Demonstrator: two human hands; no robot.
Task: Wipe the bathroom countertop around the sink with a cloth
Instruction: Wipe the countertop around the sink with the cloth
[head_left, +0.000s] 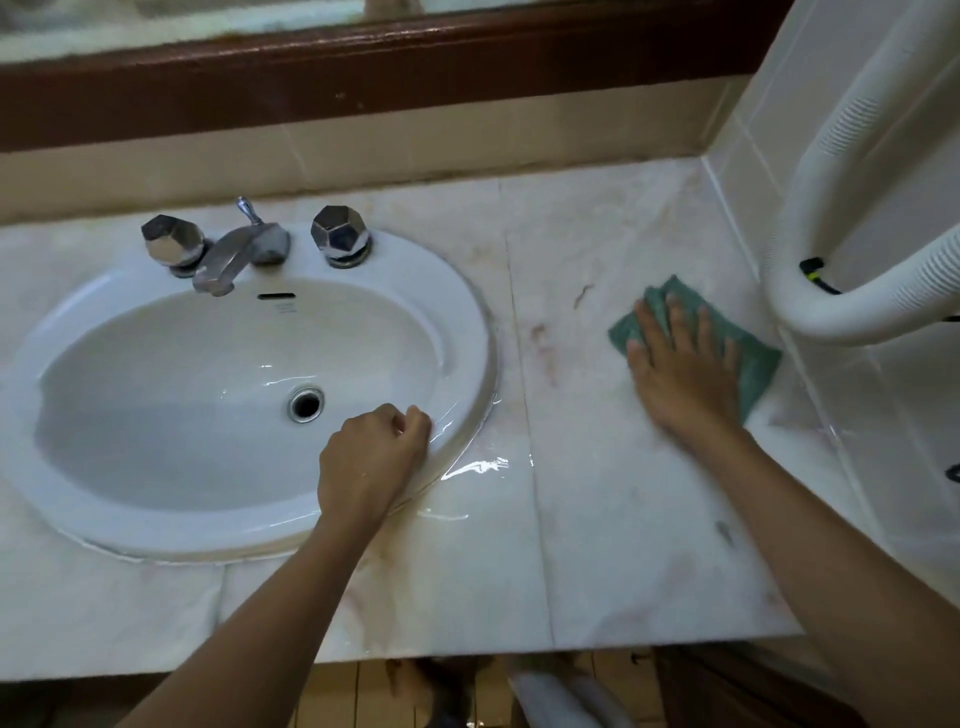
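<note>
Our right grip (685, 364) lies flat, fingers straight, pressing the folded green cloth (761, 364) onto the pale marble tabletop (597, 519), right of the white oval ceramic sink (467, 332), likely for wiping pressure; our left grip (371, 462), clenched empty, braces on its rim.

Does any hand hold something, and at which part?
Nothing is gripped. The right hand presses the green cloth with straight fingers on its middle; the left hand, curled, rests on the sink rim, empty.
</note>
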